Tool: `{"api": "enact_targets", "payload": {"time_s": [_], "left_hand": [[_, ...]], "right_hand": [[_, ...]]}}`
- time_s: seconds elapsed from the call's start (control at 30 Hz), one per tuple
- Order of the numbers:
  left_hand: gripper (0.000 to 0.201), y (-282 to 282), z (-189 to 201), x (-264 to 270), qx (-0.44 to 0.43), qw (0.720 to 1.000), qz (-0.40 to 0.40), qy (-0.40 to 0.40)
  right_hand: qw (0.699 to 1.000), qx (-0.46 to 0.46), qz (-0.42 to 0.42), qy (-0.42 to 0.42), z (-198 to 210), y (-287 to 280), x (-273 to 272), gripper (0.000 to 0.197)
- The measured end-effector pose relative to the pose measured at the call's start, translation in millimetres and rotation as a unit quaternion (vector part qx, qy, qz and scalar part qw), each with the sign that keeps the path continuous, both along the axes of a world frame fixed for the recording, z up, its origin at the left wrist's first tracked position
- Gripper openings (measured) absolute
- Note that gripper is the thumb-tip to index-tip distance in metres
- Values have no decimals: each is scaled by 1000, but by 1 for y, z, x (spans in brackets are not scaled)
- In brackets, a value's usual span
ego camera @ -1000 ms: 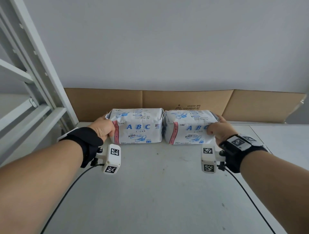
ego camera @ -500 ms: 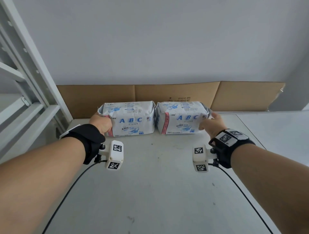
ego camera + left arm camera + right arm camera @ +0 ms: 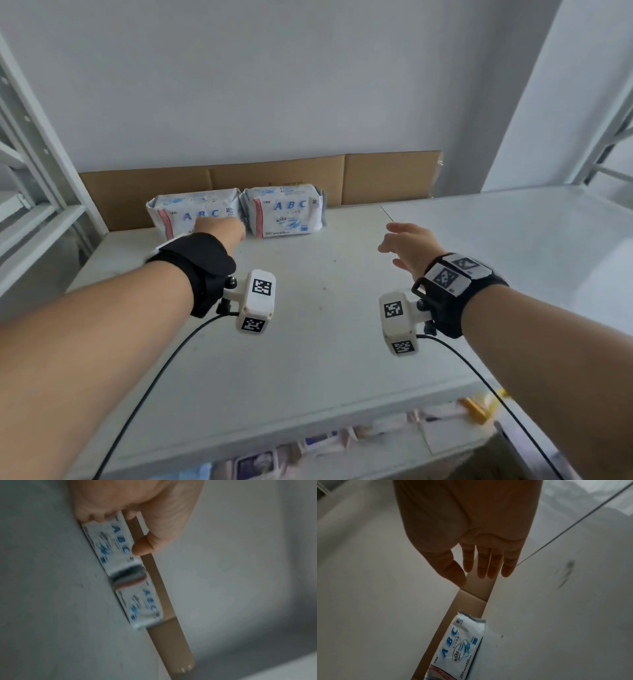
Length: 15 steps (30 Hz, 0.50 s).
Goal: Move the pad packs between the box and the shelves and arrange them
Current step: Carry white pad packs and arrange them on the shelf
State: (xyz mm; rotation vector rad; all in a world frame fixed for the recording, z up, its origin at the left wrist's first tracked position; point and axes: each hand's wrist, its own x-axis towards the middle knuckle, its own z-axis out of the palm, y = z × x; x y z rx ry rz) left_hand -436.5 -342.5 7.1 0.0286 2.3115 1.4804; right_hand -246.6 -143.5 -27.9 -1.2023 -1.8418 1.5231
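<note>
Two white pad packs with blue ABC print stand side by side on the white shelf board, backed against flattened cardboard. My left hand hovers in front of the left pack. In the left wrist view its fingers are curled with the thumb out, and nothing sits in them; both packs lie just beyond. My right hand is off to the right of the right pack, with its fingers spread and clear of it. The right wrist view shows straight fingers and that pack below.
A white rack upright stands at the left. A second white board adjoins at the right. Under the front edge, a lower level holds several mixed packages. Black cables trail from both wrist cameras.
Both hands have let go of the outer ends of the packs and drawn back. The right hand moved well off to the right, and the left hand shifted in front of the left pack.
</note>
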Motion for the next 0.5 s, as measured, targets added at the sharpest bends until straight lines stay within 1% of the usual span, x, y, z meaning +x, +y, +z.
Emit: {"api": "enact_targets", "payload": {"time_s": [0.03, 0.07, 0.1, 0.13, 0.17, 0.2, 0.33, 0.4, 0.5], "left_hand": [[24, 4, 1, 24, 17, 1000, -23, 6], [36, 10, 5, 52, 54, 998, -30, 11], [45, 18, 8, 80, 81, 995, -56, 24], [44, 24, 10, 115, 94, 991, -95, 25], [33, 31, 7, 146, 98, 986, -136, 24], [24, 37, 9, 178, 114, 980, -160, 10], [25, 64, 10, 291, 142, 957, -247, -52], [25, 78, 5, 339, 144, 941, -292, -93], [31, 104, -15, 398, 125, 916, -360, -122]], "right_hand": [[1000, -9, 0, 9, 2, -6, 26, 43], [1000, -17, -1, 18, 5, -11, 53, 39], [999, -20, -2, 24, 7, -16, 81, 36], [999, -19, -5, 26, 9, -20, 109, 35], [1000, -15, -9, 24, 10, -23, 138, 36], [1000, -10, -16, 20, 11, -26, 166, 37], [998, 10, -64, -21, 4, -25, 275, 43], [994, 18, -101, -48, -5, -19, 327, 47], [984, 30, -154, -89, -24, -9, 398, 50]]}}
